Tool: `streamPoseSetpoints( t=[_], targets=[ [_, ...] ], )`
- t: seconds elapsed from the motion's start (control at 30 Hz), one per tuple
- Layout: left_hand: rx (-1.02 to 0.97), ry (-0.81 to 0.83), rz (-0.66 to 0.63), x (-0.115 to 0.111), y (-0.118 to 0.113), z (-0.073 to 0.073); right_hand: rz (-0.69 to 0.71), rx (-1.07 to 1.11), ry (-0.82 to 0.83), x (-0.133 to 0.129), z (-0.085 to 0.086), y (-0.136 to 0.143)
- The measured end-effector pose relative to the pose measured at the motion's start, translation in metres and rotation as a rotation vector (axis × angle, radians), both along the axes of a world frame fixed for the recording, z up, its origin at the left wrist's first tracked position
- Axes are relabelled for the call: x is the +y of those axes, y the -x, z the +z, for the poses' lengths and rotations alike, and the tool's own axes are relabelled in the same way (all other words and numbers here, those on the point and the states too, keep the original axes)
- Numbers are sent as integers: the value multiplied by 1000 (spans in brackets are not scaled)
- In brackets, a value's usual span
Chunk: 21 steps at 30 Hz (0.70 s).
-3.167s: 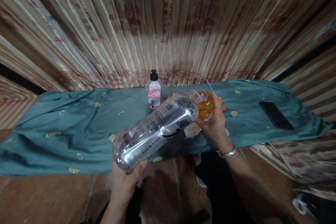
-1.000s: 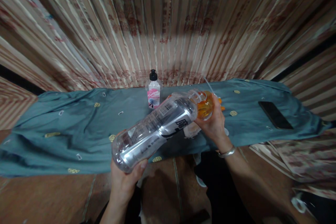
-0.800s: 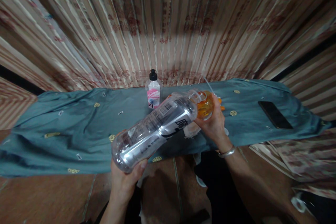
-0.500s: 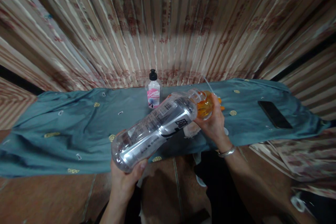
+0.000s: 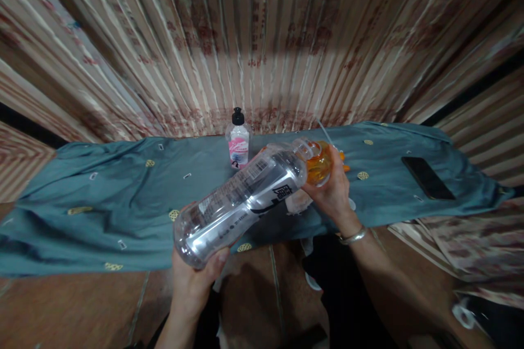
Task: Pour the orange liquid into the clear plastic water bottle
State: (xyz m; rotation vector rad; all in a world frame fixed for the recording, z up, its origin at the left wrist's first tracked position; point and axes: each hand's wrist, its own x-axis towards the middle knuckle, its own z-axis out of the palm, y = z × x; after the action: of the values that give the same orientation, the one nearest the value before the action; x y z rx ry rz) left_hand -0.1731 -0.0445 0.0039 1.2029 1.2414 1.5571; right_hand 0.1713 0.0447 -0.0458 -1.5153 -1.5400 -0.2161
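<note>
A large clear bottle (image 5: 241,204) with black lettering lies tilted in the air, its base at the lower left and its neck at the upper right. My left hand (image 5: 196,278) is wrapped round its base end. With a bracelet at the wrist, my right hand (image 5: 333,191) grips a smaller clear bottle holding orange liquid (image 5: 318,164). The mouths of the two bottles meet or nearly meet. Whether liquid passes between them I cannot tell. Below the right hand is a pale, crumpled-looking item (image 5: 298,203), partly hidden.
A small bottle with a pink label and black cap (image 5: 239,144) stands upright at the back of the green cloth (image 5: 135,191). A black phone (image 5: 428,177) lies on the right. Striped curtains (image 5: 257,38) hang behind. Something orange pokes out behind my right hand.
</note>
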Motion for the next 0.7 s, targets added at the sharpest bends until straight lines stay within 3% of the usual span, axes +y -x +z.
streamPoseSetpoints(
  t=[0.27,0.7],
  targets=[
    [-7,1,-13,-1,5,-7,-5,-27,-11,1,0,-1],
    [29,32,29,-2,3,2,-2,23,42,0,0,0]
  ],
)
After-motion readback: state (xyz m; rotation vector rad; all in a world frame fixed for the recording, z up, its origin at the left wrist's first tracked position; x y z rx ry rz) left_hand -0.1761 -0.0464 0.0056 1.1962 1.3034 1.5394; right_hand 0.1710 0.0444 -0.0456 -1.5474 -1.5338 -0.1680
